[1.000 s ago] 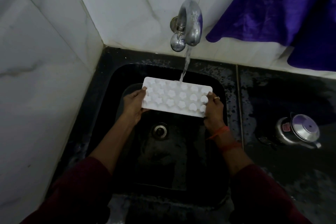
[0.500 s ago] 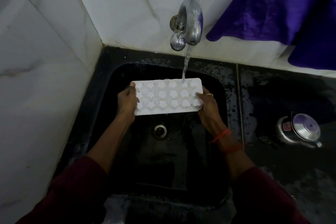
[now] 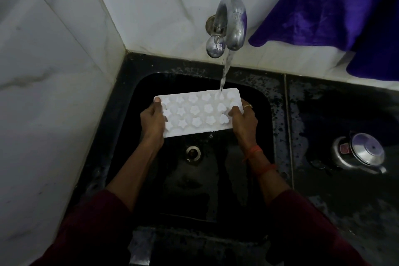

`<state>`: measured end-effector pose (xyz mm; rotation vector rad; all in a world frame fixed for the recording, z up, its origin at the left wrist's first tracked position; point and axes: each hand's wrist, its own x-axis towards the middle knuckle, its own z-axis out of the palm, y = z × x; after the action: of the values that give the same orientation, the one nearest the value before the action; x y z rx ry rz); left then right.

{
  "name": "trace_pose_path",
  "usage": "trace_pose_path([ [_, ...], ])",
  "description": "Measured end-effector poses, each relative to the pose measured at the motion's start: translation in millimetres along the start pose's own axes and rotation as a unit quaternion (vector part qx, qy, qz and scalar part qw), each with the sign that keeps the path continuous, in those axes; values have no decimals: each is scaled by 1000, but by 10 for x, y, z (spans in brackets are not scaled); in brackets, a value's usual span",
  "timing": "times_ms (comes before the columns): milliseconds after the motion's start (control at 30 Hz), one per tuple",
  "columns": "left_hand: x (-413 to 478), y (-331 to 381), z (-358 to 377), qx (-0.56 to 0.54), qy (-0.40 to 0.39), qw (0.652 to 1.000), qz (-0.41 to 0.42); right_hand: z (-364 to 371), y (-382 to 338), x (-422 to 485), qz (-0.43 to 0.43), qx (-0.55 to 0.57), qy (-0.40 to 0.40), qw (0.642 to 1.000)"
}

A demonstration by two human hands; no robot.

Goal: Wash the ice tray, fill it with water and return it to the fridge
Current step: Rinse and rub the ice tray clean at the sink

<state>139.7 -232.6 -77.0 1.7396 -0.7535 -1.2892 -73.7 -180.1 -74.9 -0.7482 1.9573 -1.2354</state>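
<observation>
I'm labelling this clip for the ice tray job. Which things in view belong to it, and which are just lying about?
In use: ice tray, gripped by left hand and right hand; tap; running water; sink.

Lying about: purple cloth, upper right; steel pot on the counter.

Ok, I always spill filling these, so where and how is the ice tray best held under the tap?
Grip the ice tray by its two short ends, one from each side, as the left hand and right hand do, thumbs on top. It is long, flat and thin, so end grips should keep it level and its cups uncovered.
</observation>
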Motion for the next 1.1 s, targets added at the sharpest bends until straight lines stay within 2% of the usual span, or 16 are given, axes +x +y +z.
trace_pose_path([
  [167,-3,-3,-24,8,10,1000,6,-18,-30,-12,28,57,-59,996],
  [233,0,3,-17,2,17,1000,-1,15,-39,-51,-19,30,-78,996],
  [267,-3,13,-8,-4,18,1000,-5,35,-31,-80,-64,-27,-74,995],
  [300,-6,21,1,-8,17,1000,-6,58,-10,-107,-124,-114,-59,984],
  [333,-7,19,17,-9,14,1000,-5,92,24,-139,-195,-225,-36,954],
  [367,-11,14,39,-8,10,1000,-4,140,56,-169,-258,-326,-15,909],
  [400,-18,1,63,-7,7,1000,-4,204,83,-197,-296,-396,-5,869],
  [433,-31,-9,81,-9,8,1000,-6,277,80,-236,-308,-440,-8,844],
  [533,-56,-74,141,-31,13,999,-13,488,73,-337,-307,-477,-44,823],
  [667,-65,-142,160,-38,9,999,-34,714,75,-463,-361,-483,-91,793],
  [867,-79,-236,109,-31,-6,999,-34,700,93,-503,-445,-499,-172,724],
  [900,-81,-254,108,-29,-4,999,-29,657,108,-450,-443,-503,-183,719],
  [967,-94,-269,114,-26,4,999,-26,527,149,-302,-416,-509,-174,733],
  [1033,-117,-256,114,-29,5,999,-31,351,200,-111,-365,-511,-132,767],
  [1100,-108,-271,97,-24,0,999,-27,173,241,34,-279,-486,-85,824],
])
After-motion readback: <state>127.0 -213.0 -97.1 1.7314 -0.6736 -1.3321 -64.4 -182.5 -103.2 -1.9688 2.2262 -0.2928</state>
